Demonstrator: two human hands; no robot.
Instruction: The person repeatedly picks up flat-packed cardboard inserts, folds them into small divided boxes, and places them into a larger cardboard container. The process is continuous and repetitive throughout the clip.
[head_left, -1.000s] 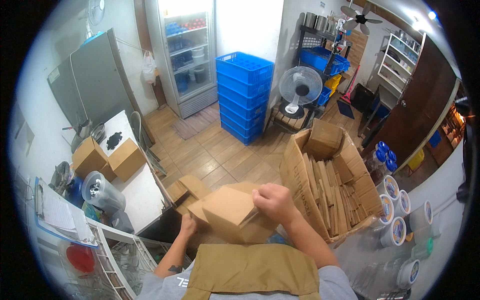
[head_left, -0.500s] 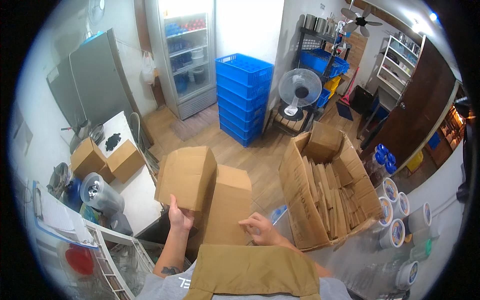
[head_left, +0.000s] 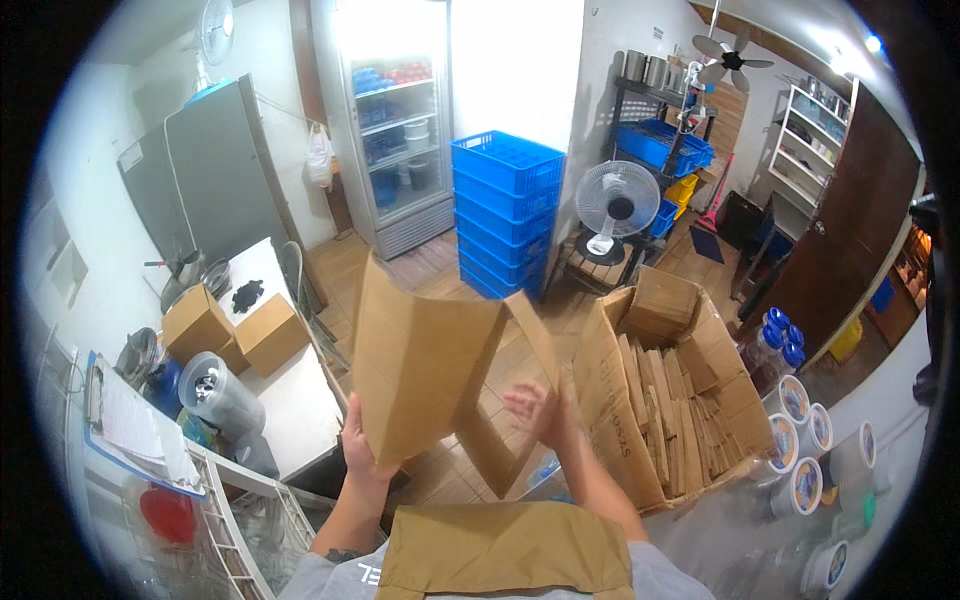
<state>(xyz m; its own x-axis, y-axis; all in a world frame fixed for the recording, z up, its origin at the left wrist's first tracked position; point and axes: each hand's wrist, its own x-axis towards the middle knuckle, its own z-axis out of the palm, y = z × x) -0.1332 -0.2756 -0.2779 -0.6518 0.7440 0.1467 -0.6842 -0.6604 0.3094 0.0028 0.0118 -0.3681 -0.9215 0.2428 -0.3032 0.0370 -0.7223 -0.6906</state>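
Note:
In front of my chest a brown cardboard box (head_left: 425,365) is held up, partly unfolded, with its panels making an open frame. My left hand (head_left: 368,445) grips its lower left edge, thumb on the near face and the other fingers mostly hidden behind the cardboard. At the right side, my right hand (head_left: 532,408) is beside a narrow upright flap, fingers loosely apart and a little blurred. It grips nothing that I can see; whether it touches the flap is unclear.
At right stands a large carton (head_left: 620,420) full of flattened cardboard. Two small boxes (head_left: 272,340) and a clear tub (head_left: 222,393) sit on the white table at left. Ahead are stacked blue crates (head_left: 507,215), a standing fan (head_left: 617,200) and a glass-door fridge (head_left: 400,130). Lidded tubs (head_left: 805,485) line the right.
The cardboard box has been turned and opened out, its panels spreading right. My right hand has moved up and right, to the flap, with its fingers now more spread. My left hand keeps its hold.

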